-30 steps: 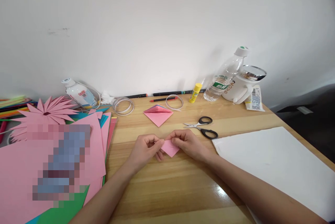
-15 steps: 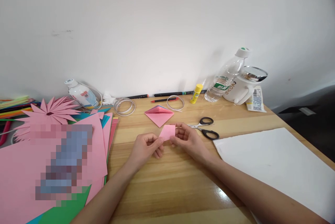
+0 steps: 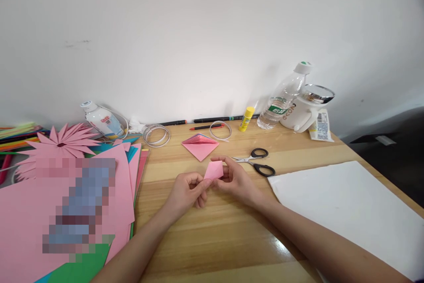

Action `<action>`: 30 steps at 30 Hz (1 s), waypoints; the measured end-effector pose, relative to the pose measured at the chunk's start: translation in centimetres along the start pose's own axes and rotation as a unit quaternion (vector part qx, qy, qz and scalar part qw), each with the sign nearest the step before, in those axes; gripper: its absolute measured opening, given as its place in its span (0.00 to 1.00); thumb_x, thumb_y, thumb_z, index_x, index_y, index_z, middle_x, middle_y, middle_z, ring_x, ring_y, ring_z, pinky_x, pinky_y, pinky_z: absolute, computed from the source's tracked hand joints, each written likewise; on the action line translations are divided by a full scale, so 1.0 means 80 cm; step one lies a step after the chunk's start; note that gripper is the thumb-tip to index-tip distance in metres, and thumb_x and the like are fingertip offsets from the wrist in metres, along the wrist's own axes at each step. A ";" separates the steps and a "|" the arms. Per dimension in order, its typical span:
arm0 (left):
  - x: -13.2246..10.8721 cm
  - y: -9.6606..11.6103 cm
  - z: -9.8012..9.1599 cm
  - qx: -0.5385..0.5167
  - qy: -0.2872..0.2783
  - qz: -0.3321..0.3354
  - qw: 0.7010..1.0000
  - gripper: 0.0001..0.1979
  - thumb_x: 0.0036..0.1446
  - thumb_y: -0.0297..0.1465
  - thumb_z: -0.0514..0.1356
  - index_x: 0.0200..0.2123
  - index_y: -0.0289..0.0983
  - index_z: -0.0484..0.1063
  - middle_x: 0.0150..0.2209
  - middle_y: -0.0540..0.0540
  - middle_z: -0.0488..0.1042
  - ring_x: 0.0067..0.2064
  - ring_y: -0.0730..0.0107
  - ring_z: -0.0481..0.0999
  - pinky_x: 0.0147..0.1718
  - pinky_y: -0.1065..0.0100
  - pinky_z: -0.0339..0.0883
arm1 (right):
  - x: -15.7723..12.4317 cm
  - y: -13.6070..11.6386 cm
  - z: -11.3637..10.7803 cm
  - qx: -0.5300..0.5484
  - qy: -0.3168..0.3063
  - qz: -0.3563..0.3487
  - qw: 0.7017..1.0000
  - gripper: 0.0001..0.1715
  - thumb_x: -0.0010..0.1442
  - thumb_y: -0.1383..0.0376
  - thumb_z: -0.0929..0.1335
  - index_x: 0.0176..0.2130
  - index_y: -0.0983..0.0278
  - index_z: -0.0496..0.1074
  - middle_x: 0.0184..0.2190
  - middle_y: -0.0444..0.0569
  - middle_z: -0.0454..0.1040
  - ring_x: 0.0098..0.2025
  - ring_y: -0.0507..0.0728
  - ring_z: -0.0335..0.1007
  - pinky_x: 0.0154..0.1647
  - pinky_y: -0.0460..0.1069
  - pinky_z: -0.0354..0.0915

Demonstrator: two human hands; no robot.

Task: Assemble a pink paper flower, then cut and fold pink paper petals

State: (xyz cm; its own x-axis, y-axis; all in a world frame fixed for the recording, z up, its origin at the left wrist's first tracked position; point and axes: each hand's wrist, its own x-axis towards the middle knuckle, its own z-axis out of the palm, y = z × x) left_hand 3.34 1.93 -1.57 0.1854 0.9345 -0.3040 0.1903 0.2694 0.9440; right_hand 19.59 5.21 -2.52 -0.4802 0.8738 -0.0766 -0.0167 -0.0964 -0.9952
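Note:
Between my hands is a small folded pink paper (image 3: 214, 170), raised just above the wooden table. My left hand (image 3: 190, 190) pinches its lower left corner between thumb and fingers. On the other side my right hand (image 3: 234, 180) grips the right edge, thumb in front and fingers curled behind. Directly beyond lies a stack of folded pink paper pieces (image 3: 200, 148), pointed end toward me. Black-handled scissors (image 3: 256, 160) rest to the right of my right hand, blades pointing left.
Pink and green paper sheets (image 3: 122, 186) with a pink paper pinwheel (image 3: 79, 144) cover the left side. Along the wall stand a glue stick (image 3: 247, 119), a water bottle (image 3: 281, 97) and a mug (image 3: 298, 115). Tape rolls (image 3: 156, 135) lie nearby; a white sheet (image 3: 344, 208) is at right.
The small pink paper has tilted and moved slightly down in my hands. My right fingers have shifted along its edge. The view has turned a little.

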 end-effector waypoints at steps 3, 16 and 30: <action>0.000 0.001 0.000 0.005 0.000 -0.002 1.000 0.17 0.50 0.43 0.58 0.22 0.33 0.67 0.15 0.52 0.68 0.14 0.78 0.67 0.13 0.77 0.61 | 0.002 0.000 -0.002 0.017 -0.001 0.014 1.000 0.25 0.46 0.67 0.69 0.44 0.64 0.58 0.25 0.41 0.70 0.28 0.51 0.69 0.33 0.48 0.65; -0.001 0.000 -0.001 -0.003 0.020 -0.005 1.000 0.19 0.48 0.45 0.58 0.20 0.34 0.66 0.14 0.51 0.69 0.13 0.76 0.68 0.12 0.76 0.61 | 0.003 -0.008 -0.005 0.079 -0.011 0.055 0.995 0.25 0.46 0.65 0.69 0.42 0.62 0.57 0.26 0.41 0.75 0.31 0.54 0.74 0.37 0.52 0.69; -0.003 0.006 0.001 0.013 -0.004 0.010 1.000 0.16 0.49 0.42 0.58 0.23 0.34 0.67 0.14 0.53 0.67 0.13 0.78 0.66 0.12 0.77 0.59 | 0.000 -0.007 -0.007 0.033 -0.018 0.034 0.999 0.29 0.48 0.61 0.71 0.48 0.64 0.59 0.27 0.43 0.72 0.30 0.53 0.71 0.34 0.49 0.68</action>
State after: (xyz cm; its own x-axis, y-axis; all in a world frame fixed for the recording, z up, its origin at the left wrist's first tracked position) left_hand 3.48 1.78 -1.04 0.1964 0.9377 -0.2867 0.2123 0.2448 0.9460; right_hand 20.14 5.53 -2.02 -0.5137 0.8464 -0.1402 -0.0402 -0.1870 -0.9815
